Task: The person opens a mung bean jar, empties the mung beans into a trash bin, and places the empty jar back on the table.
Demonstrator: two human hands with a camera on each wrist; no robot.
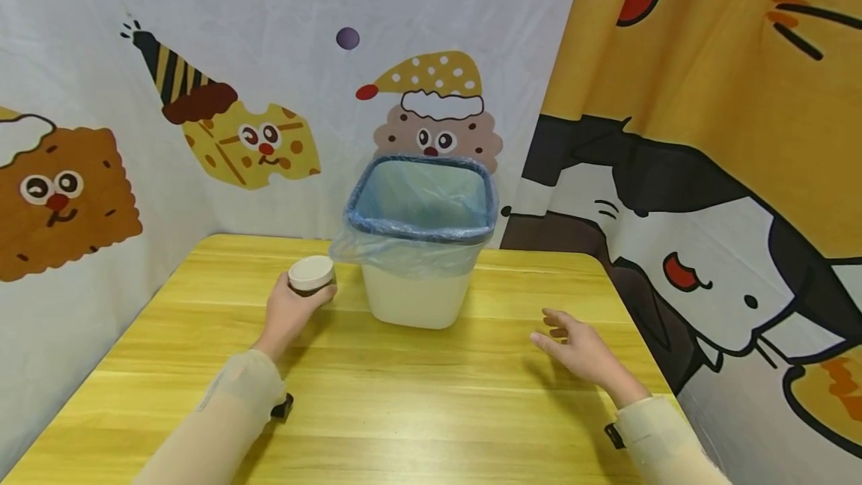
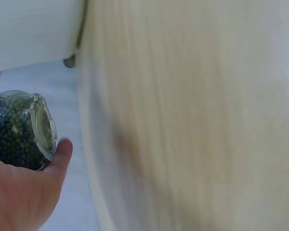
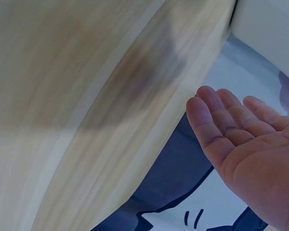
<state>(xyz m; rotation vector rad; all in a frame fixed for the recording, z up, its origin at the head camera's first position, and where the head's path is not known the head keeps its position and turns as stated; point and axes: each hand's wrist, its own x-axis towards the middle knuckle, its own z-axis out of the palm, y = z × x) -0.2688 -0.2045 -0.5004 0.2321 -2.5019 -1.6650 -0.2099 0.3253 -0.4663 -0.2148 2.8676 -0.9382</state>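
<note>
My left hand [image 1: 291, 310] grips a small glass jar with a white lid [image 1: 311, 274], held above the table just left of the bin. In the left wrist view the clear jar [image 2: 17, 130] is filled with small green beans, and the fingers and thumb of the left hand [image 2: 24, 192] wrap round it. A pale bin [image 1: 419, 290] with a blue rim and a thin bluish plastic liner stands upright near the far edge. To its right, my right hand [image 1: 575, 346] hovers over the table with nothing in it; its fingers are loosely extended in the right wrist view.
The yellow wood-grain table [image 1: 390, 410] ends at a back edge close behind the bin. A white cartoon-printed cloth [image 1: 269, 58] hangs behind it, and a yellow cartoon curtain [image 1: 700, 81] hangs along the right side. Black wrist straps show at both sleeves.
</note>
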